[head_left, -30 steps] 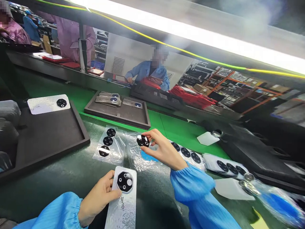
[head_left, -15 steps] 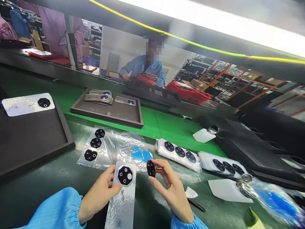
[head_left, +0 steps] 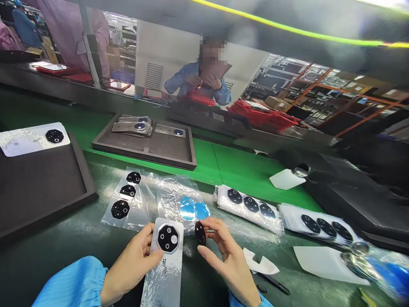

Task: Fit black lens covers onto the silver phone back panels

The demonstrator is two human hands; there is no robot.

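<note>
Lower centre: your left hand (head_left: 134,260) is gripping a silvery rectangular panel (head_left: 164,281), long axis running up-frame; your right hand (head_left: 232,258) is pinching a thin black plate (head_left: 200,233) rightward.

my left sleeve (head_left: 72,282) is bright sky blue, loose and puffed, its thin cloth finely creased and gathered into a snug cuff (head_left: 98,273). of my right sleeve (head_left: 235,301), a strip in matching blue shows. my left hand (head_left: 132,265) and right hand (head_left: 232,261) are both bare from the wrist.
</note>
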